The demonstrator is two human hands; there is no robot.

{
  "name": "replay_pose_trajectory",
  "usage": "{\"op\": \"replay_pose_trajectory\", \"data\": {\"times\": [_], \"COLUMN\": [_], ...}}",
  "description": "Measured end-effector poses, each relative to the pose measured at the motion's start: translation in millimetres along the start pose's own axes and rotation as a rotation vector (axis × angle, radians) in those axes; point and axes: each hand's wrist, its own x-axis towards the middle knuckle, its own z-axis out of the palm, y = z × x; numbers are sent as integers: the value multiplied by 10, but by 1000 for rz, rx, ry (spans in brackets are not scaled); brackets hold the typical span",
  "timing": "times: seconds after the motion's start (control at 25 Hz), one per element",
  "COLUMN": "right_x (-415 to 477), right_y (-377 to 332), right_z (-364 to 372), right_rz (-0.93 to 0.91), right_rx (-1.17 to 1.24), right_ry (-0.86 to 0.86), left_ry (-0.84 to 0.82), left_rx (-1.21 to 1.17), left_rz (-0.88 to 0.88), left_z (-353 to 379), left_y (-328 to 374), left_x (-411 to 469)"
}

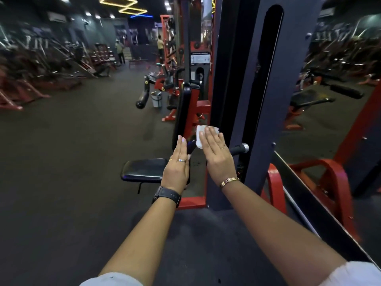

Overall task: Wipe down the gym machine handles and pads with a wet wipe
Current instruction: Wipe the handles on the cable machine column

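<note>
The right hand's fingers lie straight and close together, pressing a white wet wipe flat near the middle of the frame. The wipe's upper edge shows beyond the fingertips, and its left side hangs past the index finger. What it is pressed against is hidden under the palm. The left hand's fingers are straight too, edge-on to the camera, laid along the left side of a glossy black machine part that sits between the two hands. Whether that part is a pad or a grip cannot be told.

Just left of the hands is a black seat pad. Above them stands an upright black back pad on a red frame. A black handle with a chrome end juts out right of the right hand, beside a tall dark column with a long slot. The floor is dark and matte. Rows of red-framed machines blur along the upper left, a pale bucket stands further back at centre, and yellow strip lights cross the ceiling.

Both forearms reach forward from the lower edge, nearly parallel. The left hand has rings and a black watch at the wrist. The right wrist carries a gold bracelet.
</note>
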Motion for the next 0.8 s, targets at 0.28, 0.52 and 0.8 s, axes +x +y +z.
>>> {"op": "replay_pose_trajectory", "data": {"times": [0.28,0.52,0.8], "right_x": [12,150,121], "right_y": [-328,20,-129], "right_z": [14,-57,-87], "right_rz": [-147,-15,-158], "right_rx": [118,-13,23], "right_ry": [-63,-9,-17], "left_ry": [-57,-23,-69], "left_rx": [22,66,95], "left_rz": [-91,-7,-27], "left_z": [-2,-5,-66], "left_y": [-9,54,132], "left_x": [5,3,-20]}}
